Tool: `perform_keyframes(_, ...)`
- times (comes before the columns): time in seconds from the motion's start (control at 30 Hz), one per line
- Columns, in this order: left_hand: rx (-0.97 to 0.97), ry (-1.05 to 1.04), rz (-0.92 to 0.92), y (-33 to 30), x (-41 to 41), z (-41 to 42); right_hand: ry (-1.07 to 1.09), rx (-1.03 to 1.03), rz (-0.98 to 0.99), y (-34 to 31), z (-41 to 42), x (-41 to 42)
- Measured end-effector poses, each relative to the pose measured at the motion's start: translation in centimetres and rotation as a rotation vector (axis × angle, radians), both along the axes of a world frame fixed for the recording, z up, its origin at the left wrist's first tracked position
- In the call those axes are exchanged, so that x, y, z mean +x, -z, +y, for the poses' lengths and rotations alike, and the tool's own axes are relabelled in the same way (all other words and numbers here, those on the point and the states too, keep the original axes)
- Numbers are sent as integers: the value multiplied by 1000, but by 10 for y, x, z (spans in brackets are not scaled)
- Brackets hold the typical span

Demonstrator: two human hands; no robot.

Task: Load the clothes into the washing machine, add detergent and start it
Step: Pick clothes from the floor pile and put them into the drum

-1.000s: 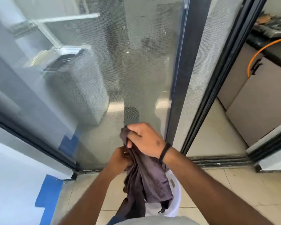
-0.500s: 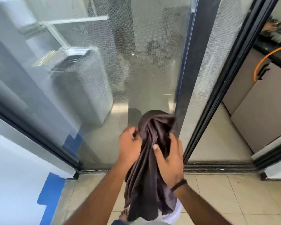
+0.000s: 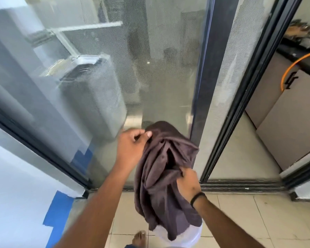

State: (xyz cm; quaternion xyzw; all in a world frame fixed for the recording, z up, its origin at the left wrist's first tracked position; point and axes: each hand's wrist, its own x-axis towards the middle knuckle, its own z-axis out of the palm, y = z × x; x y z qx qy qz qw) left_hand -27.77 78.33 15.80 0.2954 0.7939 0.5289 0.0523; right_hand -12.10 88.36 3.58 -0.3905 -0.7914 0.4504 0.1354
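Right hand dropped lower; both hands, left included, grip the bunched dark-brown garment.

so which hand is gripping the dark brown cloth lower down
The right hand, wearing a black wristband, grips the dark brown cloth lower down; the left hand pinches its top.

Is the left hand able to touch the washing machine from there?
Probably not. The washer stands behind the glass door, which looks shut in front of the left hand, and that hand is pinching the brown cloth.
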Motion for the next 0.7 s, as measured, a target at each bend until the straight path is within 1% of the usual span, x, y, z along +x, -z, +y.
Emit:
perform_keyframes(0.1,-113,43,-37,36,9,-14,28,-11,194,-41,9,-18)
perform_keyframes(0.17,-164,144,-64,56,21,-19,10,-115,349,-70,9,-27)
perform_keyframes(0.27,-144,209,-143,63,35,-20,-51,-227,553,-120,0,-33)
perform_keyframes(0.37,-123,118,-132,50,32,-17,-173,-319,737,-162,-12,-37)
perform_keyframes(0.43,-80,-6,-70,36,24,-13,-278,-327,850,-180,-20,-41)
perform_keyframes(0.5,-31,-82,8,19,16,-7,-283,-284,941,-182,-30,-43)
perform_keyframes(0.57,-7,-161,2,0,14,0,-124,-119,965,-162,-38,-39)
perform_keyframes(0.6,14,-208,-23,-9,14,3,-21,-19,929,-144,-42,-35)
perform_keyframes(0.63,75,-234,-54,-18,15,6,55,62,858,-124,-45,-29)
perform_keyframes(0.67,139,-250,-72,-26,16,7,91,105,746,-100,-47,-23)
perform_keyframes(0.7,195,-260,-79,-33,16,8,93,106,599,-77,-48,-17)
